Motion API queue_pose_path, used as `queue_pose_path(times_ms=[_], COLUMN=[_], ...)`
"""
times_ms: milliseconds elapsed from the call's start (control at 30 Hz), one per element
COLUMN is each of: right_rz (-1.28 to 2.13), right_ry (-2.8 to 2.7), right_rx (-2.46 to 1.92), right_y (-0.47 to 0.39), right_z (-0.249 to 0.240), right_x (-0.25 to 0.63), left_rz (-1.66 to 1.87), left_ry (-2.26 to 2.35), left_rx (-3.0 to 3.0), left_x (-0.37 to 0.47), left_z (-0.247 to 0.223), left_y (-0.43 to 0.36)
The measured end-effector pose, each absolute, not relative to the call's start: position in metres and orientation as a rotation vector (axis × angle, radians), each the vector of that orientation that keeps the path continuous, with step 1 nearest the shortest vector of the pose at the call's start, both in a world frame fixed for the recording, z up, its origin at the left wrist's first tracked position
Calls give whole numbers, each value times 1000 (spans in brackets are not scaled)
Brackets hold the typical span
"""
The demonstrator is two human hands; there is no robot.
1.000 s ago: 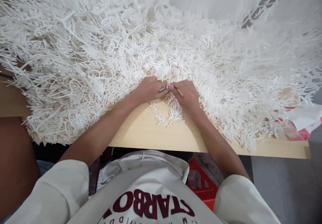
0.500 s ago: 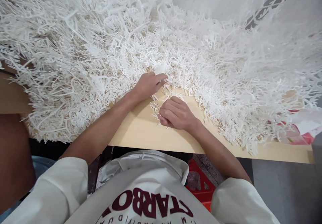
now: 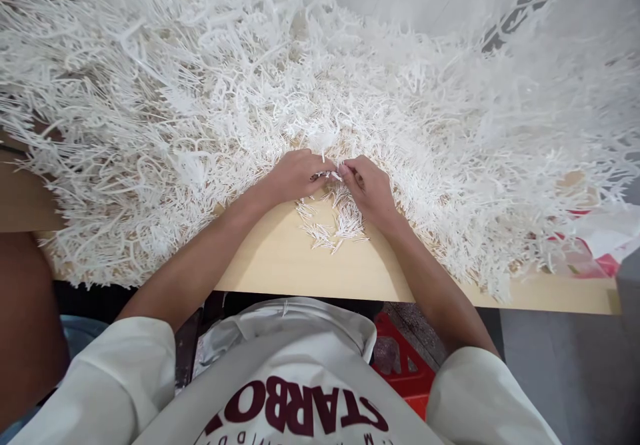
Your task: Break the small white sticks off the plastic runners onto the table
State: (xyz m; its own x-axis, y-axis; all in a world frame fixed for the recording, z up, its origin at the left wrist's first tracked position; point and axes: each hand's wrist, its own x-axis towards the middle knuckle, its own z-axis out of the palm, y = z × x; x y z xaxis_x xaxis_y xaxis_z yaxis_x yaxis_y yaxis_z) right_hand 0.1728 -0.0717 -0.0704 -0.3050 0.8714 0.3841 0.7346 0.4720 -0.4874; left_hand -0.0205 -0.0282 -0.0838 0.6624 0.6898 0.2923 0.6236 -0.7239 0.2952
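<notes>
Left grip point(image 3: 299, 174) holds white pieces point(image 3: 337, 176) beside right grip point(image 3: 371, 186).

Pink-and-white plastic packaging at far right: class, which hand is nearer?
Right. The right hand is left of the packaging, with thin white strands between; the left hand is farther left.
</notes>
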Motion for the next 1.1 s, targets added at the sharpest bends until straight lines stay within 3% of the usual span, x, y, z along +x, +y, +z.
queue_pose_path(times_ms=[200, 467, 733, 933, 1100], right_rz=[106, -103, 136, 56, 185], right_ry=[-2212, -2345, -2026, -2031, -2008], right_rx=[-1366, -582, -1213, -1210, -1292], right_y=[-75, -97, -75, -72, -72], right_z=[-65, -56, -72, -77, -71], right_x=[172, 161, 172, 173, 174], left_rz=[611, 821, 641, 735, 821], left_ry=[1104, 1281, 1098, 1107, 1018], left_rx=[2645, 2446, 2618, 2543, 2491], left_x=[-19, -21, -19, -19, -19], left_z=[-82, -81, -86, -81, -79], left_y=[-28, -21, -24, -26, -24])
